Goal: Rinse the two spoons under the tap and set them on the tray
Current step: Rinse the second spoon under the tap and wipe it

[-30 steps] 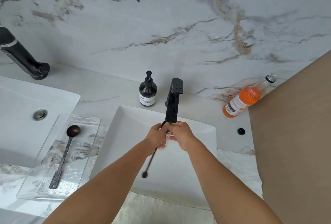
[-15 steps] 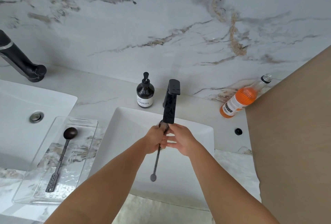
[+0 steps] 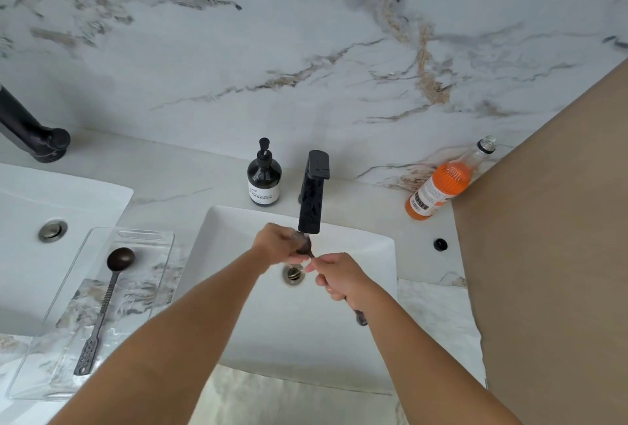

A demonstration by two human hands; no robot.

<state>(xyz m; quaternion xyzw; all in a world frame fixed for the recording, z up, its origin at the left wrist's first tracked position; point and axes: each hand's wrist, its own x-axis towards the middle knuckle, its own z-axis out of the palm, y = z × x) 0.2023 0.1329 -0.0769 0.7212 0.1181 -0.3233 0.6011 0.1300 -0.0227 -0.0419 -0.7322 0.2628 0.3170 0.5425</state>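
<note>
Fingers (image 3: 319, 263) of the right hand (image 3: 341, 278) are curled tight round the handle of a dark spoon (image 3: 306, 248), whose end pokes out below the wrist. The spoon's bowl sits right under the spout of the black tap (image 3: 314, 191), over the sink (image 3: 234, 231) and just above the drain (image 3: 293, 274). The left hand (image 3: 280, 242) is at the bowl, fingers bent against it; motion blur makes it hard to say whether they clamp it or only touch it. Both forearms reach in from the lower edge, meeting over the middle of the sink.

The other spoon (image 3: 105, 299), dark with a twisted handle and a pierced flat end, lies lengthwise on the clear tray (image 3: 159, 271), bowl away from the person. The tray rests on the table (image 3: 176, 186) between the sink and a second sink (image 3: 68, 200) on the left, which has its own drain (image 3: 52, 230) and a black tap (image 3: 32, 130) behind it.

Behind the middle sink, a dark pump bottle (image 3: 264, 176) stands just left of the tap. Well to the right, an orange bottle (image 3: 445, 183) with no cap stands against the marble wall (image 3: 306, 50), near a brown panel (image 3: 560, 237). A small black button (image 3: 440, 244) sits on the table between sink and panel.
</note>
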